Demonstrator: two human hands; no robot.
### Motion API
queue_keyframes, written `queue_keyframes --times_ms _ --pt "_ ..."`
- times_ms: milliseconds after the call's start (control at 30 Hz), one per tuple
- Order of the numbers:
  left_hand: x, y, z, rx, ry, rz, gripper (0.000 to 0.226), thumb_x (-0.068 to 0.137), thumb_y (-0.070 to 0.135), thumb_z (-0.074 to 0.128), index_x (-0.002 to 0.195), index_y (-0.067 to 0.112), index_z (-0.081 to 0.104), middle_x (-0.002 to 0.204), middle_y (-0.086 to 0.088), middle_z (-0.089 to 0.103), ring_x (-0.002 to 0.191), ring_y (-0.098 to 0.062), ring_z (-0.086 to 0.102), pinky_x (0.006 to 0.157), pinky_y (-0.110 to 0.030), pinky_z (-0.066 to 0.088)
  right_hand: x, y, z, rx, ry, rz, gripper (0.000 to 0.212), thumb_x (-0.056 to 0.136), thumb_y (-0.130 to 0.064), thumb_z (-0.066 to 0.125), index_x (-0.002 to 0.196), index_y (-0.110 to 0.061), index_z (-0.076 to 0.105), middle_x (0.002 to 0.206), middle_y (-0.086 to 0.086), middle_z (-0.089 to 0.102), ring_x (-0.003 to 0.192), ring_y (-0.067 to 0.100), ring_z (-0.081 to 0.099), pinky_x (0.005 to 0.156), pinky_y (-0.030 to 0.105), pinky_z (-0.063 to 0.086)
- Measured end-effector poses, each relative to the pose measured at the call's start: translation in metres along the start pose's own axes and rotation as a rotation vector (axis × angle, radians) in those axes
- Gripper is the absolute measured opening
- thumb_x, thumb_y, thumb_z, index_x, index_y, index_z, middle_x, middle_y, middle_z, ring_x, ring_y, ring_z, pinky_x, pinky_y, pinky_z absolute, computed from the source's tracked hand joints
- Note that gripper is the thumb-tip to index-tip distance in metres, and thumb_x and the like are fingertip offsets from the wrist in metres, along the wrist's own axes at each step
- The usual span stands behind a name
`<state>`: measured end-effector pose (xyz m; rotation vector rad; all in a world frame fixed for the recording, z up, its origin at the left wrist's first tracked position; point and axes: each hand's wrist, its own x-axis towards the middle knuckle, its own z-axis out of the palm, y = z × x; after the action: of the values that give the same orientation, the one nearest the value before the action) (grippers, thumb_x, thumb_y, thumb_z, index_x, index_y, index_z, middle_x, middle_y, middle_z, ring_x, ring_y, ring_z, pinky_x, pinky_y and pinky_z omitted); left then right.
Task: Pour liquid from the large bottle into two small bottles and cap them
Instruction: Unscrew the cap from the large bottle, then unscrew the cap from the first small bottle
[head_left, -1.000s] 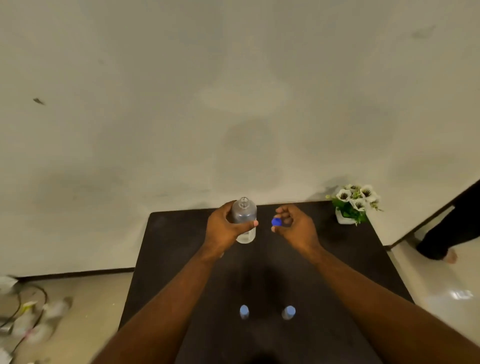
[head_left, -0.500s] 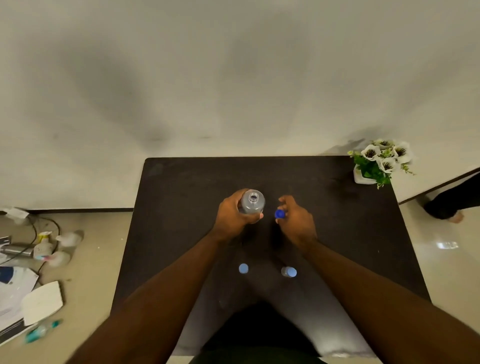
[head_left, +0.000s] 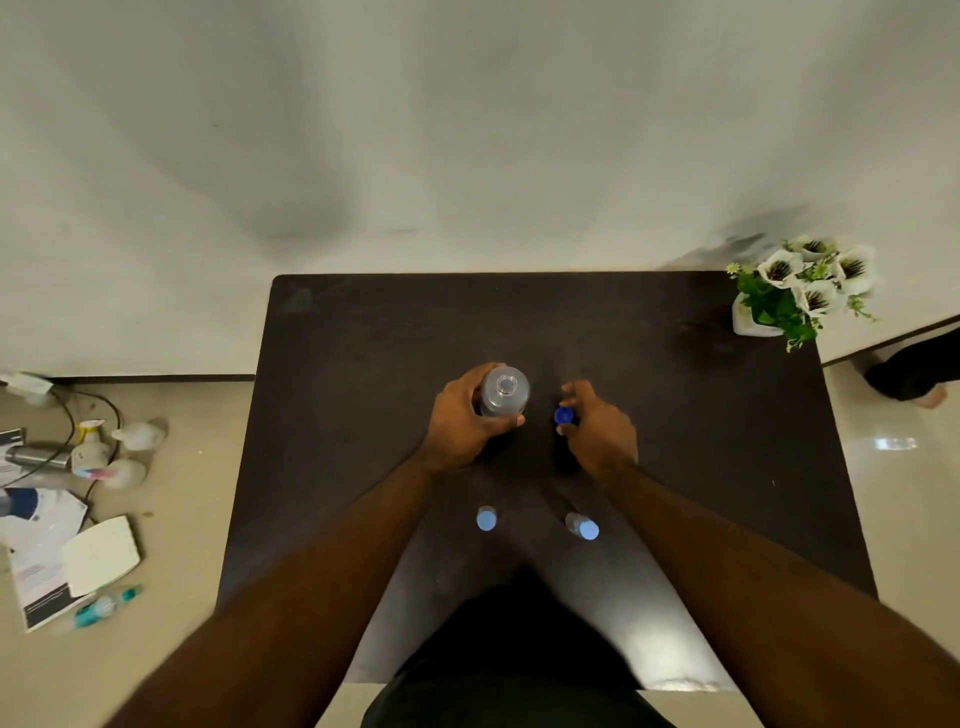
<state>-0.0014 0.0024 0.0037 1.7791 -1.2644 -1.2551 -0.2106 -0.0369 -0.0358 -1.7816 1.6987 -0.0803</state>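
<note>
The large clear bottle (head_left: 504, 391) stands upright near the middle of the dark table (head_left: 363, 364), its mouth uncapped. My left hand (head_left: 467, 423) is wrapped around its body. Just to its right, my right hand (head_left: 597, 431) pinches the dark blue cap (head_left: 563, 415) between its fingertips, low over the table. Nearer to me stand two small clear bottles with light blue caps on: one on the left (head_left: 486, 518), one on the right (head_left: 583, 526), between my forearms.
A white pot of white flowers (head_left: 795, 293) sits at the table's far right corner. The wall runs right behind the table. On the floor to the left lie cables, papers and spray bottles (head_left: 88, 452). Another person's foot (head_left: 919, 374) shows at the right.
My head has tilted down, so the table fills more of the view. My right hand has carried the blue cap down and slightly away from the bottle's mouth. My left hand keeps its hold.
</note>
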Motion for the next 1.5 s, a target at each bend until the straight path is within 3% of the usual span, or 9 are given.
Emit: queue_keyframes --times_ms 167,400,567,700,900,1100,1233,1367,1500 --pt "0.003 -0.006 0.0 0.018 0.004 0.015 0.075 0.069 0.016 0.093 0.134 0.018 0.057 0.12 0.015 0.062 0.111 0.0 0.06 0.094 -0.008 0.045 -0.001 0.003 0.006 -0.007 0.012 -0.003 0.048 0.087 -0.018 0.068 0.129 -0.031 0.049 0.121 -0.004 0.068 0.111 0.022 0.061 0.087 0.043 0.054" --pt "0.003 -0.01 0.0 0.023 -0.024 0.018 0.09 0.064 0.021 0.096 0.142 0.017 0.051 0.134 0.005 0.063 0.123 -0.007 0.06 0.107 -0.026 0.048 0.0 0.003 0.003 0.023 -0.023 -0.016 0.057 0.087 -0.013 0.07 0.136 -0.027 0.048 0.13 0.0 0.063 0.12 0.023 0.056 0.096 0.042 0.051" --pt "-0.007 -0.023 -0.008 -0.036 -0.032 -0.027 0.115 0.062 0.017 0.097 0.156 0.022 0.031 0.156 0.004 0.043 0.14 -0.008 0.04 0.114 -0.022 0.036 -0.013 0.001 -0.006 0.075 0.028 -0.019 0.058 0.086 -0.016 0.073 0.136 -0.029 0.049 0.131 -0.002 0.062 0.124 0.021 0.056 0.1 0.041 0.05" --pt "-0.033 -0.046 -0.021 -0.062 0.019 -0.016 0.102 0.076 0.017 0.088 0.157 0.024 0.028 0.164 0.0 0.03 0.142 -0.012 0.034 0.116 -0.033 0.035 -0.031 -0.008 -0.013 0.04 0.078 -0.119 0.047 0.087 -0.023 0.073 0.13 -0.025 0.055 0.128 -0.004 0.063 0.122 0.018 0.055 0.099 0.03 0.043" --pt "-0.081 -0.081 -0.028 -0.024 0.059 -0.027 0.07 0.087 0.008 0.073 0.148 0.024 0.043 0.154 0.002 0.045 0.137 -0.015 0.045 0.114 -0.037 0.041 -0.076 -0.034 -0.009 -0.057 0.081 -0.419 0.03 0.092 -0.028 0.07 0.12 -0.018 0.065 0.118 -0.001 0.066 0.111 0.018 0.061 0.096 0.033 0.05" --pt "-0.106 -0.095 -0.007 0.137 -0.102 0.062 0.075 0.075 -0.006 0.077 0.143 0.014 0.054 0.147 0.002 0.054 0.132 -0.009 0.05 0.11 -0.019 0.041 -0.113 -0.051 0.022 -0.107 -0.034 -0.578 0.032 0.089 -0.04 0.071 0.109 -0.016 0.068 0.104 0.002 0.068 0.09 0.02 0.064 0.079 0.031 0.048" --pt "-0.105 -0.091 0.007 0.163 -0.164 0.123 0.069 0.071 0.01 0.087 0.135 0.014 0.061 0.136 -0.002 0.065 0.121 -0.009 0.06 0.103 -0.024 0.046 -0.119 -0.056 0.036 -0.246 -0.128 -0.562 0.032 0.089 -0.04 0.069 0.112 -0.017 0.067 0.108 0.003 0.064 0.092 0.021 0.063 0.075 0.03 0.044" --pt "-0.1 -0.086 0.015 0.185 -0.195 0.147 0.032 0.073 0.033 0.085 0.096 0.012 0.074 0.093 -0.003 0.077 0.085 -0.015 0.072 0.075 -0.035 0.056 -0.113 -0.055 0.041 -0.338 -0.201 -0.551 0.022 0.089 -0.028 0.066 0.107 -0.014 0.068 0.103 0.008 0.064 0.089 0.029 0.065 0.071 0.032 0.04" --pt "-0.1 -0.087 0.017 0.165 -0.162 0.096 0.053 0.071 0.063 0.067 0.083 0.012 0.072 0.085 -0.005 0.073 0.081 -0.017 0.071 0.071 -0.033 0.053 -0.105 -0.065 0.037 -0.418 -0.248 -0.573 0.023 0.098 -0.029 0.054 0.108 -0.013 0.066 0.109 0.007 0.067 0.097 0.025 0.065 0.077 0.03 0.039"
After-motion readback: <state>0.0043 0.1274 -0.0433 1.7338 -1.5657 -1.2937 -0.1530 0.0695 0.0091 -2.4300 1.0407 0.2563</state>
